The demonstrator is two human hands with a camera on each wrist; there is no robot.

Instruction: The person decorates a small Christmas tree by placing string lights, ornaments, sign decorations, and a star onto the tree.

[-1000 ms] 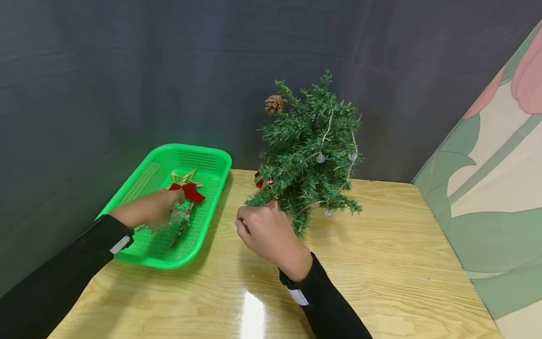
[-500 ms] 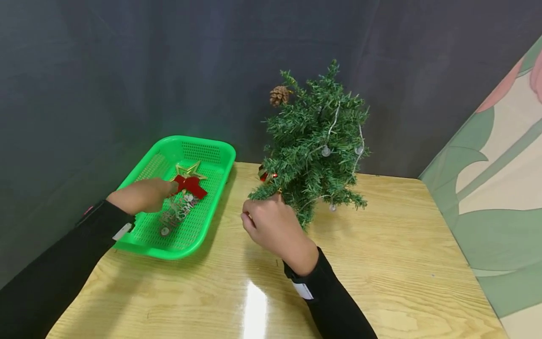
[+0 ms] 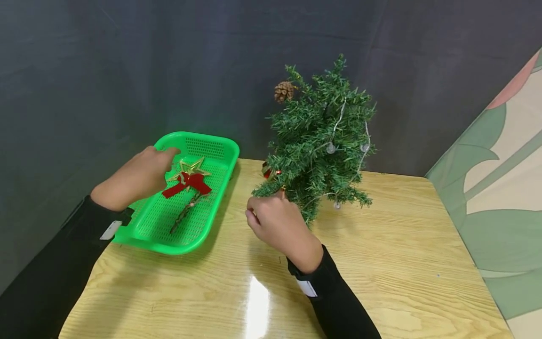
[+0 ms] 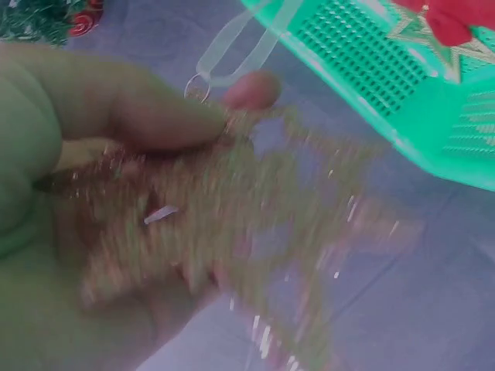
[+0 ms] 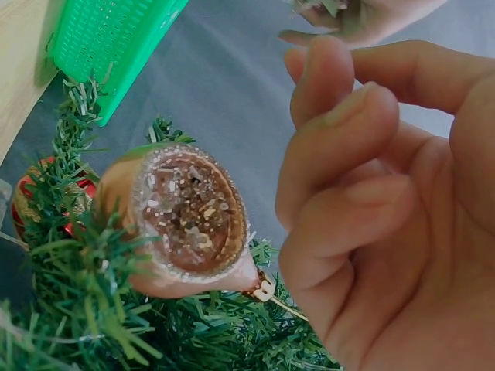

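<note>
In the head view my left hand (image 3: 139, 181) is raised at the left side of the green basket (image 3: 178, 248). The left wrist view has its thumb and fingers pinching a blurred, glittery cut-out ornament (image 4: 201, 205) with a pale ribbon loop (image 4: 259, 46). At the lower left of the artificial Christmas tree (image 3: 322, 150) is my right hand (image 3: 281, 226). Its fingers curl loosely in the right wrist view, with nothing visible between them. Just beside them, a rose-gold bauble (image 5: 189, 216) with a glittery hollow hangs among the branches by a gold cap and cord.
Inside the basket lie a red bow (image 3: 195, 183), a gold star (image 3: 192, 165) and a thin brownish strip (image 3: 184, 216). A pine cone (image 3: 283, 92), a red ornament (image 3: 267, 170) and a string of clear lights (image 3: 330, 148) hang on the tree. A dark curtain (image 3: 211, 84) stands behind the table (image 3: 381, 282).
My left hand has risen from inside the basket toward its left side. The right hand has stayed by the same branch; the head view has shifted slightly.
</note>
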